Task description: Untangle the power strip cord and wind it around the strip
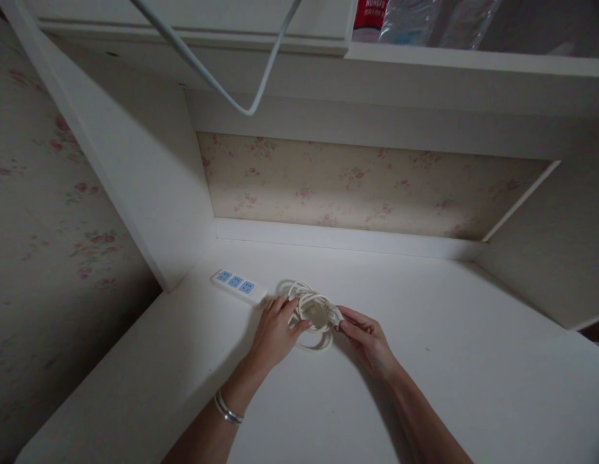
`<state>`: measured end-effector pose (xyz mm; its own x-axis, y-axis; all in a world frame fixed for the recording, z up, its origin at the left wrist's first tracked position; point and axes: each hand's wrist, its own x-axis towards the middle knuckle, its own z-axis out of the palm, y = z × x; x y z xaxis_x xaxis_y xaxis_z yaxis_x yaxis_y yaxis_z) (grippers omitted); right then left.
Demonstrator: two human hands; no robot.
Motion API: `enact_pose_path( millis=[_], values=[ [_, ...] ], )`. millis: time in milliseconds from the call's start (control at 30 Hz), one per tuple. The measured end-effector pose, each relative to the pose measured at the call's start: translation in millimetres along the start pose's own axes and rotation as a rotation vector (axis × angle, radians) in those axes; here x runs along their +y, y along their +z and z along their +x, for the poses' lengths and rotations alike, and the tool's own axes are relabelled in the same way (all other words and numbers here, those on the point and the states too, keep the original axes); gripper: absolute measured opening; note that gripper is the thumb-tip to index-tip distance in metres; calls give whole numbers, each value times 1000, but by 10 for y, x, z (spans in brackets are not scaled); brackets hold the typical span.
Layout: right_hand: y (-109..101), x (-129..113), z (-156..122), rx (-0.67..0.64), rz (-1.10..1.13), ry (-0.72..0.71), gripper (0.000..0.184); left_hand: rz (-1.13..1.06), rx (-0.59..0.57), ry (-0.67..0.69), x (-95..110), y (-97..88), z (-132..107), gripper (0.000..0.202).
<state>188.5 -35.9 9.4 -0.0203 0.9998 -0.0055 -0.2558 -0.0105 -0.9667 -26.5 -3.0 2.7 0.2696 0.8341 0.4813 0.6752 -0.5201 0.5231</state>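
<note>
A white power strip [238,285] with blue socket faces lies on the desk, left of centre. Its white cord [313,298] is bunched in loose loops just to the right of it. My left hand [278,330] grips the left side of the loops, thumb and fingers closed round them. On the right side, my right hand [369,339] pinches the end of the bundle, where a white plug [336,316] seems to sit; its prongs are hard to make out. A silver bangle circles my left wrist.
The white desk top [454,361] is boxed in by a left side panel [144,167] and a right panel. Overhead, a shelf [473,61] holds clear plastic and a red-labelled item [370,16]. A bent pale rod or cable [248,111] hangs in front.
</note>
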Motion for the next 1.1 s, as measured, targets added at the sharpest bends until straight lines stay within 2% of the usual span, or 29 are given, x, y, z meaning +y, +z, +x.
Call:
enact_pose_path(
  millis=[133,267,433,633,867,1000,1100],
  values=[
    [26,8,-2,-32,-100,-107,35,-11,1,14,5,-9,9,35],
    [22,67,19,4,-119,-184,26,-29,-11,23,17,-34,20,24],
    [33,96,35,4,-72,-133,33,-65,-13,55,14,-42,33,19],
    [72,134,44,33,-154,-107,51,-58,-56,58,38,-43,19,22],
    [102,123,68,108,-215,-99,43,-29,-77,74,142,-34,-32,28],
    [84,125,74,121,-234,-92,42,-40,-28,60,170,-50,-39,27],
    [73,134,80,92,-282,-146,38,-96,13,21,166,-57,-28,22]
  ],
)
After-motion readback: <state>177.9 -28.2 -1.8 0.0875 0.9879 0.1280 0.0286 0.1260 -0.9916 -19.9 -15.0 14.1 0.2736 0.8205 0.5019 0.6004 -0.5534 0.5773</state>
